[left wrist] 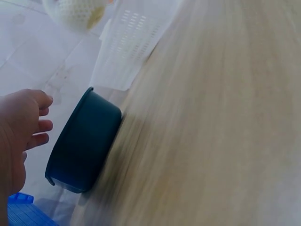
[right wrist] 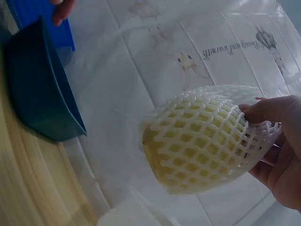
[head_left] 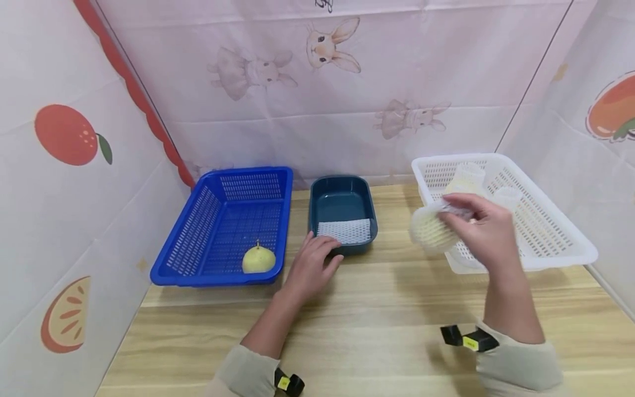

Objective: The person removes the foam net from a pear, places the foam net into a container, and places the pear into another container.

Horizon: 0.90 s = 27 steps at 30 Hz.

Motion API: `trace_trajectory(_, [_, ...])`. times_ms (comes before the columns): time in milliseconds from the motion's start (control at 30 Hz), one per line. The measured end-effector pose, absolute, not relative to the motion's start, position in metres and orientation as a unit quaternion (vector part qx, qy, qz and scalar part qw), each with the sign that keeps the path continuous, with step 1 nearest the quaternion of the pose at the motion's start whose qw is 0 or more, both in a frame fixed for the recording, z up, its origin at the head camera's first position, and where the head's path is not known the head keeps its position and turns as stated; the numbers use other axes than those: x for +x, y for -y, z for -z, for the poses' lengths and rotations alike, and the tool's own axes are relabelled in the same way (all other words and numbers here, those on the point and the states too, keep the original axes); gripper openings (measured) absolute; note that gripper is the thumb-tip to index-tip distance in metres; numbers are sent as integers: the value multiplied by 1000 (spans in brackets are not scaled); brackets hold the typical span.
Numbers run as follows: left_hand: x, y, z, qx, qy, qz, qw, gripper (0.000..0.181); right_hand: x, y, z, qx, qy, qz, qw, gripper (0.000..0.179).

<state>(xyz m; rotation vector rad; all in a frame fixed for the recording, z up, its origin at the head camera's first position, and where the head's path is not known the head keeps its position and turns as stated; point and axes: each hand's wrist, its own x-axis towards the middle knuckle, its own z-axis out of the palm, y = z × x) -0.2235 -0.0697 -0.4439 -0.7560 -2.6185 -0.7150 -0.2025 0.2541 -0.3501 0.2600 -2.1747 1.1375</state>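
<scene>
My right hand point(head_left: 488, 229) pinches the gathered end of a white foam net sleeve with a yellow-green pear point(right wrist: 197, 141) inside. It holds the netted pear in the air over the near left edge of the white basket point(head_left: 560, 242). In the right wrist view, one end of the fruit shows bare at the sleeve's opening. My left hand point(head_left: 312, 266), fingers loosely bent, is at the near left corner of the dark teal tray point(head_left: 339, 207). A flat white foam net point(head_left: 345, 231) lies in the near part of that tray.
On the left stands a blue basket point(head_left: 233, 220) with a bare pear point(head_left: 259, 259) in its near right corner. The white basket contains other fruit in foam nets point(head_left: 466, 179). A printed cloth wall point(head_left: 297, 132) rises behind the wooden table point(head_left: 367, 325).
</scene>
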Motion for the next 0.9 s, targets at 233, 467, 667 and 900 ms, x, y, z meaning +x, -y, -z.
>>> trace_trajectory(233, [-219,71,450,-261,898,305,181,26,-210,-199,373,228,864,-400,205,26])
trace_trajectory(467, [-213,68,438,-232,874,413,108,30,-211,-163,392,278,873,-387,106,27])
trace_trajectory(667, [-206,69,423,-207,855,475,1,34,-212,-150,405,283,864,-411,70,26])
trace_trajectory(900, [-207,73,426,-210,865,454,-38,37,-215,-142,413,273,874,-400,28,24])
